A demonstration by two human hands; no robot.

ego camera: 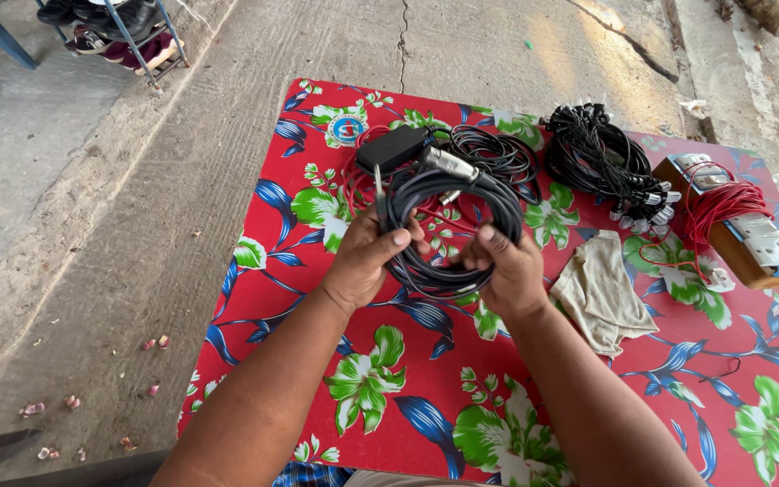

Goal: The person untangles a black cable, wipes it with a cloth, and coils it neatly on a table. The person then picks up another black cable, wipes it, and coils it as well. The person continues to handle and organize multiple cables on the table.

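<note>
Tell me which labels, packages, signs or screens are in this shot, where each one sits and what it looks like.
Round emblem: printed on the red floral mat, near its far left corner, beyond the coiled black cable; pale circle, red and blue marks.
No packages, signs or screens show.

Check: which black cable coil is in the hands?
The nearest coil, with the silver plug, gripped by left hand and right hand; the others lie on the mat.
</note>
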